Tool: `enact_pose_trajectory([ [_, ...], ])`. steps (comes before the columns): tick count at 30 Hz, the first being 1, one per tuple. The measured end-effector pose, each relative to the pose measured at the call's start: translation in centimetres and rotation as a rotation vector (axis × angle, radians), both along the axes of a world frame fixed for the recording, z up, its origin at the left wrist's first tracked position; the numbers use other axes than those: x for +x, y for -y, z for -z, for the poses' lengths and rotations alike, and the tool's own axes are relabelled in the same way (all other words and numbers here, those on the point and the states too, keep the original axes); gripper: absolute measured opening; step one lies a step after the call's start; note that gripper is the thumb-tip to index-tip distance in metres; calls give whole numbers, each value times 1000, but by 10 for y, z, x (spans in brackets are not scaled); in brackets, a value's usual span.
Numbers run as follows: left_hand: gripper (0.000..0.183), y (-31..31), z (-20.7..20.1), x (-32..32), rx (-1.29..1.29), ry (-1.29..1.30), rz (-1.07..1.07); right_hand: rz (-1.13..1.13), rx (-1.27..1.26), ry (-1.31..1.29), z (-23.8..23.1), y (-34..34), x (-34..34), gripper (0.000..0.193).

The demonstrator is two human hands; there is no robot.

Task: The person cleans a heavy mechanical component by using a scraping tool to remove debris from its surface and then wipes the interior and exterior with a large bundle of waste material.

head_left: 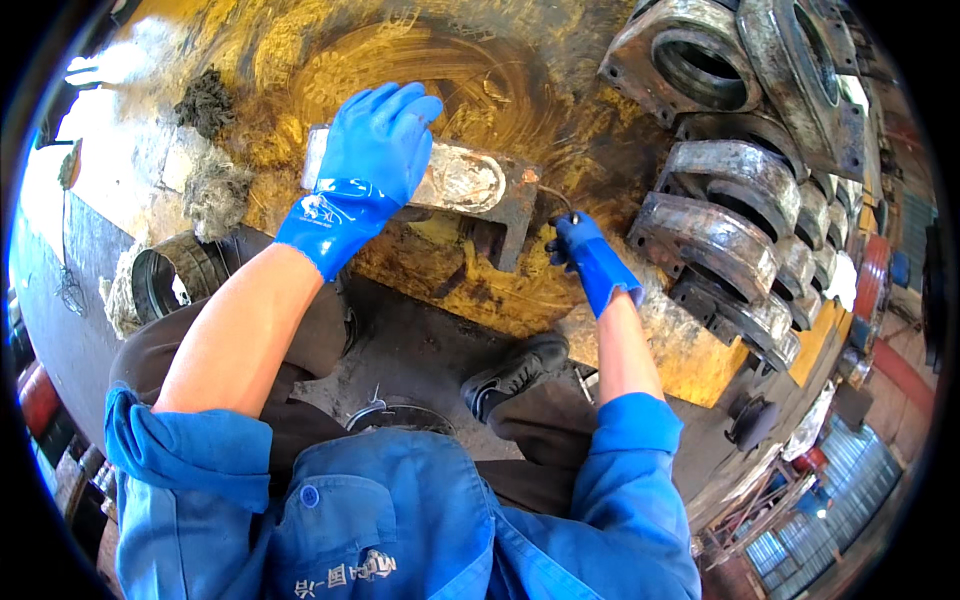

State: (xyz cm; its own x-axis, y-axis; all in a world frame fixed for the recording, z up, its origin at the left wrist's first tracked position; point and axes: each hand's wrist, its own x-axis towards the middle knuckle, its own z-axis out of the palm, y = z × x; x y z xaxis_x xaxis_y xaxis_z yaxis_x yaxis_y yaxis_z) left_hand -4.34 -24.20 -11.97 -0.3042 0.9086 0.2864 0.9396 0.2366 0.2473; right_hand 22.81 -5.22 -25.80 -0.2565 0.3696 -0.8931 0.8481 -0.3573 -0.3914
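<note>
One casting point(460, 180) part-covered | left hand point(377, 150): grip hidden, unclear | right hand point(577, 238): clasping rod point(560, 195)

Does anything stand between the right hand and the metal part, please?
Only a thin bent rod lies in the gap, running from the right hand toward the metal part; nothing else visible stands between them.

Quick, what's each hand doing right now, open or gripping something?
Left hand: open, fingers extended over the metal casting; contact under the palm is hidden.
Right hand: closed around a thin bent rod.
</note>
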Motion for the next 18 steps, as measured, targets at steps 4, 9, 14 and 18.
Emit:
enact_pose_trajectory([
  [4, 32, -27, -2, 6, 41, 36, 26, -234, 137, -151, 95, -24, 16, 29],
  [9, 32, 11, 1, -4, -7, 19, -34, 33, -71, 56, 23, 6, -5, 31],
  [14, 33, -5, -1, 2, 17, 23, 35, -412, 83, -29, -7, 24, -39, 37],
  [18, 32, -15, -1, 3, 9, 74, 36, -100, 109, -208, -15, 15, -20, 30],
])
